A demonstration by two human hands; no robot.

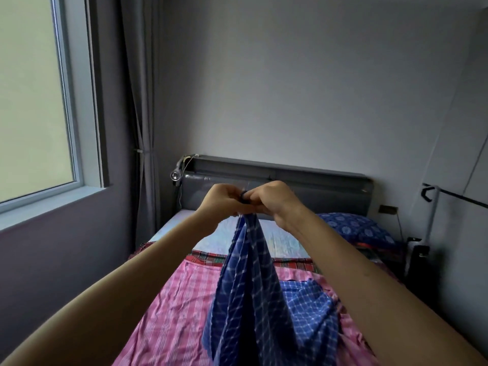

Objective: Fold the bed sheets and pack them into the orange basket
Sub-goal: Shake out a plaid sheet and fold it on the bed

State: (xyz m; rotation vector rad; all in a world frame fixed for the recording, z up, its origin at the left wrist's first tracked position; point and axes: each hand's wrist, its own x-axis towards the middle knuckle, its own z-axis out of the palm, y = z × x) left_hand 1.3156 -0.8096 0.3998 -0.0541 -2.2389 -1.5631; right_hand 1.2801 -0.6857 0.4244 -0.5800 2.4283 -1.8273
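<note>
Above the bed (163,307), both hands held up one blue checked sheet (248,281).

From the head view, the left hand (220,200) and right hand (273,198) pinched its gathered corners together, cloth hanging below onto the pink sheet (171,299). Folding looked just begun; next, halving it evenly. No basket showed.

One view is supplied, taken by a wide-angle camera worn on the person's head. It is aimed forward and slightly down along the bed covered in pink striped cloth (163,299) toward the dark grey padded headboard (330,191), set near mid-frame. The left hand (221,203) and right hand (274,200) are seen just before the headboard on outstretched forearms; the blue checked cloth sheet (250,286) pinched by them is hung below it, nearest the lens. Left of the headboard, the pale-framed window (34,101) is bowed by distortion.
</note>
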